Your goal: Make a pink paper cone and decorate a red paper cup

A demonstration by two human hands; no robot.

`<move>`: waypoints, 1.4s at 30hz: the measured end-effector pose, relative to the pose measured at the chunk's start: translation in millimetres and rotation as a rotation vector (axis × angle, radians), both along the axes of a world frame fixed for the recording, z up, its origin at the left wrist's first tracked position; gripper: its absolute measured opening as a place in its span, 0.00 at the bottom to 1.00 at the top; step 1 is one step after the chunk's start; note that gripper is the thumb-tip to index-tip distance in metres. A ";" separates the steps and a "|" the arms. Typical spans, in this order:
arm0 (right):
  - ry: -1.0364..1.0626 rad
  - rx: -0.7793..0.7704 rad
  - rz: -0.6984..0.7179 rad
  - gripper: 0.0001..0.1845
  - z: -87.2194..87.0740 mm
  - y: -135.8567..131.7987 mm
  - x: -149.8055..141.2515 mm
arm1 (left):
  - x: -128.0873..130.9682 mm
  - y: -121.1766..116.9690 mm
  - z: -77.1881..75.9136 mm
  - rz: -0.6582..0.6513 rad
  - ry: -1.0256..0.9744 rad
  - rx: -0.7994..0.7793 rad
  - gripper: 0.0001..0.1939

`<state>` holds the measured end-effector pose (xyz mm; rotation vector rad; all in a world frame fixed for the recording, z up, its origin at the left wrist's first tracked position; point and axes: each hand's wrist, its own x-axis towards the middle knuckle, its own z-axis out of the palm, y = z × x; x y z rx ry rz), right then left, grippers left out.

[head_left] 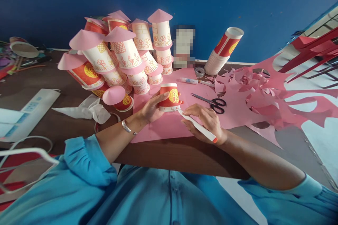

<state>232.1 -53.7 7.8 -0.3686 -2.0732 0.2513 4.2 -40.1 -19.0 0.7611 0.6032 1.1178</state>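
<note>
My left hand (154, 106) is wrapped round a red and white paper cup (166, 95) with a yellow emblem, held above pink paper. Between the fingers of my right hand (206, 119) is a white marker (198, 129) with an orange-red end; its tip meets the cup's lower rim. Black-handled scissors (212, 104) lie just beyond my right hand. Behind them rests a glue stick (188, 81). To the left stand several paper-cup towers (126, 51) with pink cone roofs and drawn flowers.
A tilted stack of paper cups (221, 51) stands at the back right, near a tape roll (200, 72). Cut pink paper scraps (266, 88) spread to the right. Crumpled white tissue (92, 109) and a white-blue packet (33, 109) lie left. A blue wall (211, 3) rises behind.
</note>
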 end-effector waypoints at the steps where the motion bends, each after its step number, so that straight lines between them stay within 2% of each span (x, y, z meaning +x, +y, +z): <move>1: -0.004 -0.005 -0.004 0.09 -0.2 0.0 -0.1 | 0.0 0.2 -0.3 -0.001 -0.008 -0.005 0.26; 5: -0.004 -0.007 -0.007 0.08 -1.1 -0.4 -0.5 | 0.2 0.8 -1.1 0.014 -0.033 -0.012 0.23; 9: -0.020 0.000 -0.020 0.06 -0.9 -0.9 -0.5 | -0.3 1.0 -2.1 0.008 -0.008 -0.005 0.25; 14: -0.018 0.017 -0.034 0.06 -0.1 -1.3 -0.4 | -1.1 1.3 -3.3 0.040 -0.006 -0.006 0.18; 20: -0.021 0.012 -0.017 0.07 -1.3 -1.2 0.3 | -0.2 2.1 -0.6 0.008 -0.026 0.013 0.24; 27: -0.014 0.007 -0.016 0.07 -1.6 -1.6 -0.3 | -5.5 2.6 -11.4 0.052 0.044 -0.031 0.20; 33: -0.015 0.023 -0.021 0.08 -3.2 -2.1 -1.3 | -1.5 -0.9 -2.5 0.044 0.067 0.021 0.18; 42: -0.027 0.030 -0.014 0.12 -3.2 -2.2 -0.1 | 2.5 -2.9 5.8 0.009 0.136 0.047 0.29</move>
